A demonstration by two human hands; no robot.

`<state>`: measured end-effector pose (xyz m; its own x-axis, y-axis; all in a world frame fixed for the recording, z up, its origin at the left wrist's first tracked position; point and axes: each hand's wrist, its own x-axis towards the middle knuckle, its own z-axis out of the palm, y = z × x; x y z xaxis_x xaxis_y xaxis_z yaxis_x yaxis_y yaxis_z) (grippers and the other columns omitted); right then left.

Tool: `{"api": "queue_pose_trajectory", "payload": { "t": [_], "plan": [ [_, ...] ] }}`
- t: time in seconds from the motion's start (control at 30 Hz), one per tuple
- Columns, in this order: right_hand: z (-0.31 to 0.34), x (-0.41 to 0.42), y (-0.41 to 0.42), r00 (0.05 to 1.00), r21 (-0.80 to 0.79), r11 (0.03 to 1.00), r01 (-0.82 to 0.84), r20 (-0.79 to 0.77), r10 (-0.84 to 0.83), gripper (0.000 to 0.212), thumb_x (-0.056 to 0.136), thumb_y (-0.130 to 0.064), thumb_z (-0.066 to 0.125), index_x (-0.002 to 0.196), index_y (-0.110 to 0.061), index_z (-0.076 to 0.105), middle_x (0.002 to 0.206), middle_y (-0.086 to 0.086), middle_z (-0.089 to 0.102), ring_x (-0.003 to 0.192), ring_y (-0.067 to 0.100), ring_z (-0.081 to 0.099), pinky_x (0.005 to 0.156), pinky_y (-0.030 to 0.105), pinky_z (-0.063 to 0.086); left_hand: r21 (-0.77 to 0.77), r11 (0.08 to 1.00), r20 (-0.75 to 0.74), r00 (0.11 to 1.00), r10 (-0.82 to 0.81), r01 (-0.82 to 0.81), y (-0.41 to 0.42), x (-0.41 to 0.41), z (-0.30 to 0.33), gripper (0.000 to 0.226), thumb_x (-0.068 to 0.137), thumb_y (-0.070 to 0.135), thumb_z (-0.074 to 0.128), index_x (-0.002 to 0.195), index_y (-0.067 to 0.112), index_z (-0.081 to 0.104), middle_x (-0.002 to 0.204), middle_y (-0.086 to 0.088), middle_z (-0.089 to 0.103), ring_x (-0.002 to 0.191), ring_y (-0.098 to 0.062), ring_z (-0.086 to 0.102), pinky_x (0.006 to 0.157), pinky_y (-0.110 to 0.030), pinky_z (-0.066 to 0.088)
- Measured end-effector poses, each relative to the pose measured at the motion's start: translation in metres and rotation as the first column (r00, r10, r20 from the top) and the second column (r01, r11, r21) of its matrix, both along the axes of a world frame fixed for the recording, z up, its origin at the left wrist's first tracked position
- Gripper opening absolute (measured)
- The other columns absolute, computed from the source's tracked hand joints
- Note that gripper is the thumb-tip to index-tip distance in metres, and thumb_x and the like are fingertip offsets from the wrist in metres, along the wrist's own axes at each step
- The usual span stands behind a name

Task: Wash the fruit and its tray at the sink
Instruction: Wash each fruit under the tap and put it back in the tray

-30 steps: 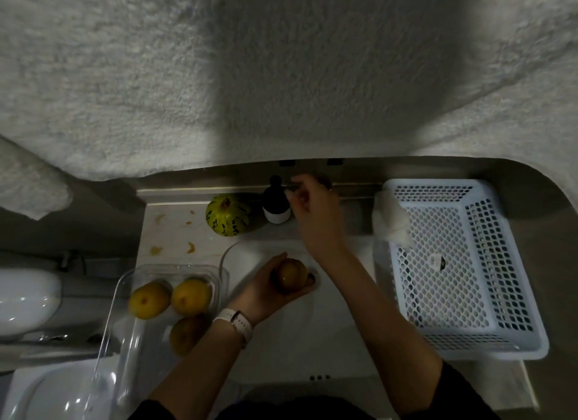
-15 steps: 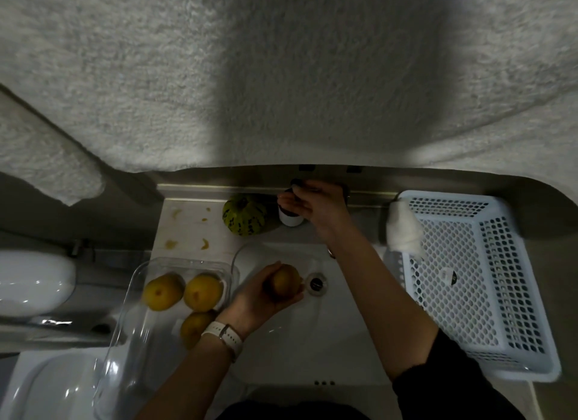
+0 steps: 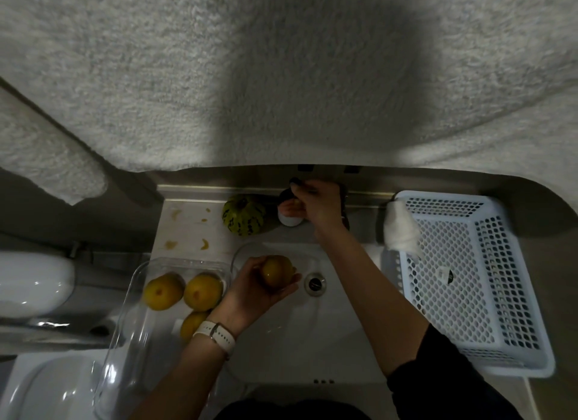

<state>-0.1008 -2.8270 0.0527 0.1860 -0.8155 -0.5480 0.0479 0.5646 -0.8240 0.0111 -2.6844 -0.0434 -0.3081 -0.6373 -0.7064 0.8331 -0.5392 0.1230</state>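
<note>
Left hand [image 3: 250, 289] grips a fruit [image 3: 276, 271] over the white sink [image 3: 281, 341] (dim room); right hand [image 3: 319, 205] curls round the faucet handle.

Striped gourd [image 3: 243, 213], white basket [image 3: 469, 272], perhaps cloth [image 3: 402, 230]

Basin [image 3: 291, 341] open around drain [image 3: 315, 283], tray [image 3: 125, 341] left, basket [image 3: 469, 282] right (close flanks)

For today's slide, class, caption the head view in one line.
Left hand holds a yellow fruit over the sink; right hand reaches the soap bottle.
</note>
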Motion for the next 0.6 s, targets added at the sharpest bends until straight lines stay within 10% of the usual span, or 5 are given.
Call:
{"api": "queue_pose_trajectory", "payload": {
  "t": [0.2, 0.43, 0.53, 0.6],
  "plan": [
    [0.009, -0.003, 0.019, 0.961, -0.356, 0.934, 0.005, -0.257, -0.103, 0.015, 0.096, -0.013, 0.057, 0.095, 0.001, 0.062, 0.045, -0.003, 0.062, 0.038, 0.007, 0.06, 0.04, 0.015, 0.046, -0.086, 0.996, -0.042, 0.999, 0.026, -0.03, -0.003, 0.007, 0.011, 0.063, 0.08, 0.022, 0.074, 0.134, 0.003, 0.048, 0.13, -0.029, 0.057, 0.122, -0.054, 0.049, 0.091, -0.051, 0.052],
    [-0.007, -0.018, 0.115, 0.788, -0.576, 0.669, -0.469, -0.616, 0.022, 0.033, 0.101, -0.027, 0.041, 0.121, -0.015, 0.064, 0.113, 0.002, 0.068, 0.106, 0.01, 0.062, 0.091, 0.034, 0.05, -0.162, 0.985, 0.149, 0.988, -0.029, 0.053, -0.006, 0.004, 0.022, 0.048, 0.092, 0.044, 0.054, 0.123, 0.01, 0.066, 0.123, -0.018, 0.066, 0.114, -0.031, 0.064, 0.083, -0.036, 0.056],
    [-0.029, -0.021, 0.148, 0.573, -0.491, 0.454, -0.744, -0.817, 0.055, 0.051, 0.101, -0.029, 0.038, 0.148, -0.011, 0.032, 0.157, 0.005, 0.026, 0.145, 0.016, 0.023, 0.118, 0.025, 0.018, -0.212, 0.969, 0.368, 0.929, -0.041, 0.127, -0.004, -0.005, 0.03, 0.042, 0.097, 0.048, 0.041, 0.11, 0.026, 0.075, 0.118, -0.002, 0.071, 0.11, -0.013, 0.066, 0.08, -0.023, 0.055],
    [-0.034, -0.022, 0.152, 0.579, -0.422, 0.542, -0.727, -0.801, 0.152, 0.06, 0.103, -0.033, 0.036, 0.152, -0.02, 0.005, 0.16, -0.006, -0.002, 0.148, 0.007, 0.0, 0.115, 0.012, -0.003, -0.215, 0.956, 0.499, 0.864, -0.068, 0.199, -0.002, -0.012, 0.031, 0.04, 0.101, 0.042, 0.037, 0.107, 0.034, 0.075, 0.114, 0.003, 0.072, 0.108, -0.01, 0.067, 0.078, -0.02, 0.054]
  ]
}}
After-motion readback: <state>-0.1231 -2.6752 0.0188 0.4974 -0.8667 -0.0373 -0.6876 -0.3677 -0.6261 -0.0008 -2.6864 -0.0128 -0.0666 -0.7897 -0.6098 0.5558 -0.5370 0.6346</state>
